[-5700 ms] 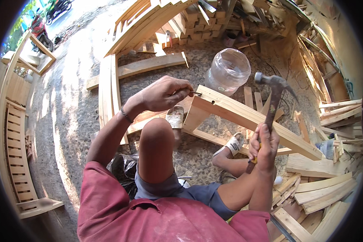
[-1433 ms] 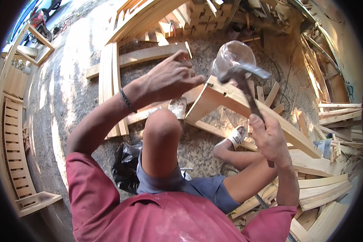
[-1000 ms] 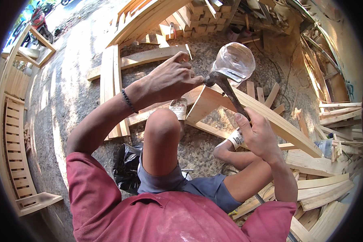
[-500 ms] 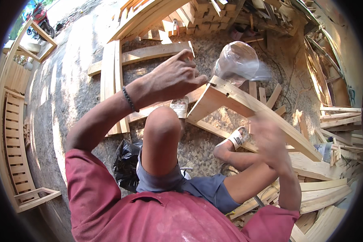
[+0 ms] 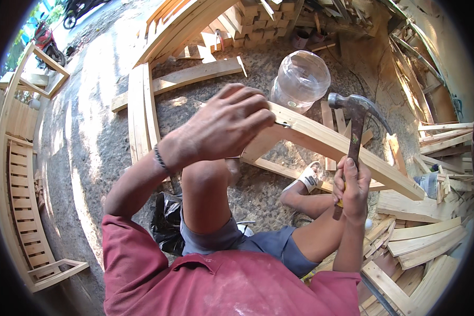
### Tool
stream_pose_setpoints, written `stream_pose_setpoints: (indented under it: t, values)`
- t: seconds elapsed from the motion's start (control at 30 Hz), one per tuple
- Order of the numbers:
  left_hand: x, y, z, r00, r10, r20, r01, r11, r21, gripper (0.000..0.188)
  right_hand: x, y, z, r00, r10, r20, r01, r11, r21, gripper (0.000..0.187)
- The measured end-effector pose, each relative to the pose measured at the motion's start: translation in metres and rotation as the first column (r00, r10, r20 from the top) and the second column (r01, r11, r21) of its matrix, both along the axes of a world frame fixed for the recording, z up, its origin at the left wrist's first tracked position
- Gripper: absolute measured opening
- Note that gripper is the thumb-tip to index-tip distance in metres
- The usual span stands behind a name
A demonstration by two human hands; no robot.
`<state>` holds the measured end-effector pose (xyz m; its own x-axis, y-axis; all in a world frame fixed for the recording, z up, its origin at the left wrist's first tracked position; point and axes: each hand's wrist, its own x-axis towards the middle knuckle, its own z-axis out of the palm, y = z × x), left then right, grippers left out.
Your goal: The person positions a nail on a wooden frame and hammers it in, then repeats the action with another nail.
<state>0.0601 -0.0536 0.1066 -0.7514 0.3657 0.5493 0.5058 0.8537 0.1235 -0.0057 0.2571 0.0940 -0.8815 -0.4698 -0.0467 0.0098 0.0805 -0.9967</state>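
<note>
we are pinching a nail (image 5: 283, 125) upright with our left hand (image 5: 231, 124) at the top corner of the wooden frame (image 5: 332, 145), which is resting on the ground over our knees. our right hand (image 5: 353, 184) is gripping the hammer (image 5: 353, 126) tightly, its head raised just beside the nail. the nail is looking barely started, so the driving is mostly left to do. a clear plastic jar (image 5: 300, 79) is standing just behind.

Steel claw hammer (image 5: 355, 118) upright; nail (image 5: 282, 125) on pale wooden frame (image 5: 342, 150)
</note>
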Motion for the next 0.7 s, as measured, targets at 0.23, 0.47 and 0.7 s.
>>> stream_pose_setpoints:
  t: [0.23, 0.47, 0.7]
  values:
    - [0.01, 0.021, -0.034, 0.982, 0.184, 0.043, -0.179, 0.978, -0.107, 0.017, 0.004, 0.019, -0.043, 0.967, -0.163, 0.193, 0.176, 0.983, -0.054, 0.029]
    - [0.009, 0.033, -0.03, 0.967, 0.251, -0.042, -0.254, 0.942, -0.219, 0.02, 0.013, 0.038, -0.052, 0.973, -0.194, 0.128, 0.197, 0.98, -0.011, 0.03]
    - [0.017, 0.038, -0.032, 0.957, 0.282, -0.072, -0.291, 0.938, -0.187, 0.027, 0.016, 0.047, -0.057, 0.983, -0.174, 0.056, 0.174, 0.985, 0.0, 0.032]
